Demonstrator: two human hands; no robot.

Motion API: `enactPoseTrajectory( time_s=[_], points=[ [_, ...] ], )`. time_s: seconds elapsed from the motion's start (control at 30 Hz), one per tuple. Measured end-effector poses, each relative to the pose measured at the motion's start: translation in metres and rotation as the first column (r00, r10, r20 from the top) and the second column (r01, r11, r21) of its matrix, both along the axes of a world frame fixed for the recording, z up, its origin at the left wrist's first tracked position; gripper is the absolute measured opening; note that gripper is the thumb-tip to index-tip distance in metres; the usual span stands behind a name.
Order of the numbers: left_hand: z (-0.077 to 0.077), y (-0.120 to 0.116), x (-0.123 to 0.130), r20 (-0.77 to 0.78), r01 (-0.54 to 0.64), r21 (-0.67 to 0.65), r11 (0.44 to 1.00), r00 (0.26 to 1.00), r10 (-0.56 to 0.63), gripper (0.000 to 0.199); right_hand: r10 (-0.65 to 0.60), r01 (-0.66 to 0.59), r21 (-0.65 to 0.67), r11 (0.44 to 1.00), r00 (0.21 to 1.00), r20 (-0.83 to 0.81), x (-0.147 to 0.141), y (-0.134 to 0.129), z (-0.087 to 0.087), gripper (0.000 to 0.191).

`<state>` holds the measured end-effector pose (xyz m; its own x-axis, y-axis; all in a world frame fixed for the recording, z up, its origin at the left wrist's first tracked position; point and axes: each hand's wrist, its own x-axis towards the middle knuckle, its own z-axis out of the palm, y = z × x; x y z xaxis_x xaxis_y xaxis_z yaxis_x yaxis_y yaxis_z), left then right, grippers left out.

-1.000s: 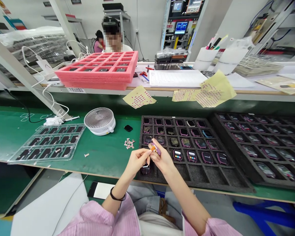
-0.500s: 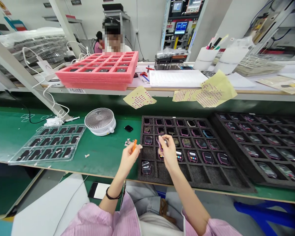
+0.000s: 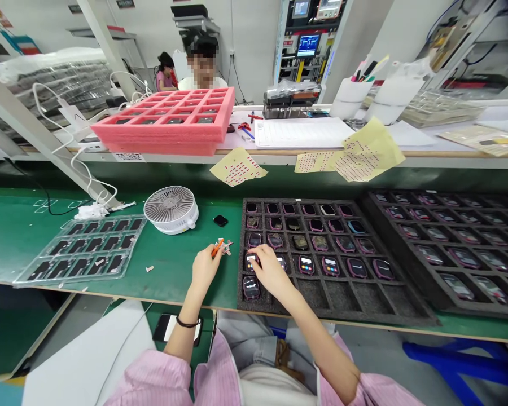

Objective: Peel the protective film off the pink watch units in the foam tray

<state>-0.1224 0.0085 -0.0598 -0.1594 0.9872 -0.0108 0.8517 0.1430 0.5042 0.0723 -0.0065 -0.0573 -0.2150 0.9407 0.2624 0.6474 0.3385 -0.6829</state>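
My left hand [image 3: 205, 264] is closed on an orange tool [image 3: 217, 248], beside a small pile of white and brown scraps [image 3: 226, 247] on the green table. My right hand [image 3: 266, 264] pinches a watch with a lit screen [image 3: 251, 261] at a left-hand compartment of the dark foam tray [image 3: 342, 296]. Below that compartment sits another watch [image 3: 251, 287]. Several more watches, many with purple rims, fill the tray's upper rows; some in the fourth row have lit screens, such as this one [image 3: 306, 264].
A white fan [image 3: 171, 210] stands left of a small black watch piece [image 3: 220, 220]. Farther left lies a clear tray of black parts [image 3: 84, 248]. A second foam tray [image 3: 364, 211] is at right. The shelf holds a pink foam tray [image 3: 161, 138]; a person [image 3: 202, 65] is behind it.
My right hand has lowered the watch leftward to the tray compartment. My left hand has moved left and slightly down with the orange tool, away from the tray. The camera view has shifted slightly.
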Motion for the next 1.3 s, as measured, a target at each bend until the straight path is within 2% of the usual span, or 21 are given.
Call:
enactPoseTrajectory(
  time_s=[0.1, 0.2, 0.27, 0.37, 0.43, 0.5, 0.57, 0.63, 0.7, 0.8, 0.87, 0.97, 1.03, 1.3],
  points=[
    [0.001, 0.001, -0.001, 0.027, -0.011, -0.004, 1.0, 1.0, 0.011, 0.026, -0.191, 0.173, 0.122, 0.977, 0.969, 0.154, 0.027, -0.005, 0.009, 0.015],
    [0.003, -0.001, -0.001, 0.157, -0.01, 0.039, 0.999, 0.988, 0.004, 0.027, -0.338, 0.32, 0.113, 0.941, 0.858, 0.386, 0.049, -0.01, 0.009, 0.021],
    [0.007, -0.005, 0.003, 0.252, 0.028, 0.069, 0.997, 0.967, -0.045, 0.028, -0.336, 0.34, 0.082, 0.937, 0.809, 0.483, 0.053, -0.011, 0.003, 0.023],
    [0.014, -0.014, 0.013, 0.365, 0.114, 0.106, 0.988, 0.92, -0.145, 0.029, -0.3, 0.298, 0.083, 0.951, 0.823, 0.483, 0.045, -0.011, -0.005, 0.021],
    [0.018, -0.02, 0.022, 0.433, 0.168, 0.119, 0.979, 0.878, -0.203, 0.03, -0.281, 0.284, 0.058, 0.957, 0.862, 0.421, 0.039, -0.011, -0.007, 0.018],
    [0.021, -0.026, 0.032, 0.506, 0.223, 0.123, 0.967, 0.824, -0.254, 0.03, -0.266, 0.289, -0.028, 0.957, 0.912, 0.311, 0.037, -0.011, -0.007, 0.014],
    [0.024, -0.031, 0.044, 0.592, 0.274, 0.113, 0.955, 0.753, -0.286, 0.032, -0.267, 0.28, -0.12, 0.952, 0.957, 0.116, 0.039, -0.01, -0.003, 0.022],
    [0.026, -0.035, 0.056, 0.677, 0.327, 0.09, 0.941, 0.672, -0.299, 0.034, -0.26, 0.227, -0.184, 0.956, 0.948, -0.183, 0.041, -0.01, 0.004, 0.033],
    [0.028, -0.037, 0.067, 0.736, 0.38, 0.07, 0.922, 0.605, -0.305, 0.036, -0.249, 0.126, -0.267, 0.955, 0.83, -0.499, 0.043, -0.01, 0.012, 0.035],
    [0.031, -0.039, 0.082, 0.764, 0.428, 0.071, 0.901, 0.558, -0.325, 0.039, -0.318, -0.042, -0.404, 0.914, 0.546, -0.775, 0.04, -0.012, 0.023, 0.033],
    [0.034, -0.039, 0.09, 0.766, 0.442, 0.079, 0.893, 0.547, -0.339, 0.04, -0.362, -0.12, -0.441, 0.89, 0.403, -0.841, 0.037, -0.013, 0.029, 0.031],
    [0.036, -0.039, 0.096, 0.773, 0.463, 0.081, 0.883, 0.53, -0.349, 0.04, -0.378, -0.178, -0.435, 0.883, 0.283, -0.881, 0.034, -0.014, 0.034, 0.03],
    [0.037, -0.04, 0.097, 0.779, 0.478, 0.072, 0.876, 0.521, -0.348, 0.041, -0.378, -0.193, -0.43, 0.882, 0.257, -0.889, 0.033, -0.014, 0.036, 0.031],
    [0.039, -0.041, 0.097, 0.785, 0.494, 0.073, 0.866, 0.508, -0.356, 0.041, -0.372, -0.201, -0.426, 0.882, 0.258, -0.892, 0.034, -0.016, 0.043, 0.034]
  ],
)
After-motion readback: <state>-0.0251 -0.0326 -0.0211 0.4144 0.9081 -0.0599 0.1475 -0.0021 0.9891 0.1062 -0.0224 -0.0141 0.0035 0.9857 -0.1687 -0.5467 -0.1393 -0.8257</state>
